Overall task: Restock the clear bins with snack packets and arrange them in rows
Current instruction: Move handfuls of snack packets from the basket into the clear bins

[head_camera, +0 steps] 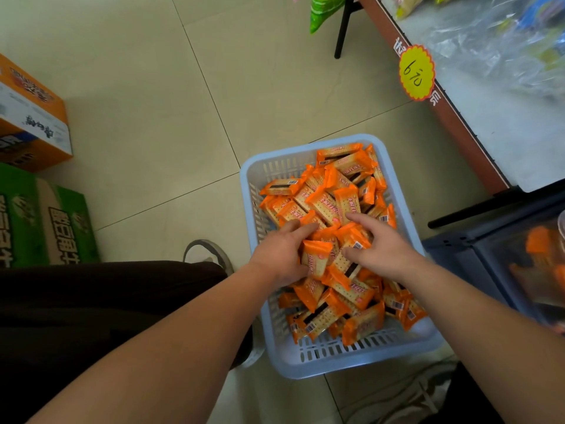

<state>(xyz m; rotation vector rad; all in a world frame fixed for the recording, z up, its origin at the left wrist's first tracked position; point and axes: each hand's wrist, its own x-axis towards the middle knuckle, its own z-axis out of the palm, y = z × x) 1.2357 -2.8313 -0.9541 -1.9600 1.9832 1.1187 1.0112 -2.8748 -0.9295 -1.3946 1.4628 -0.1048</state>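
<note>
Head view: packets gathered between two open hands in the basket

The snack packets (328, 206), orange-wrapped crackers, are heaped loosely in a pale blue slotted basket (360, 359) set on the tiled floor. None are lined up. They lie crossed and tilted, as they would after being tipped in for carrying.

A clump in the middle of the heap is bracketed by both hands. The left hand (279, 257) is laid against one side, with a packet standing on edge against its palm. The right hand (380, 247) is spread over the other side. The fingers of both are extended or only lightly bent. Nothing is pinched or wrapped, so the clump appears to be pressed together rather than gripped, probably so that several can be lifted at once.

Just beside the basket, at the right edge, a clear bin (519, 264) is seen in a dark frame, with a few orange packets already inside. Its rows cannot be judged through the blur.

Further out, a display table (458, 123) bearing a yellow price tag (416, 71) is seen, and two cartons (39, 179) are stacked to the left.
</note>
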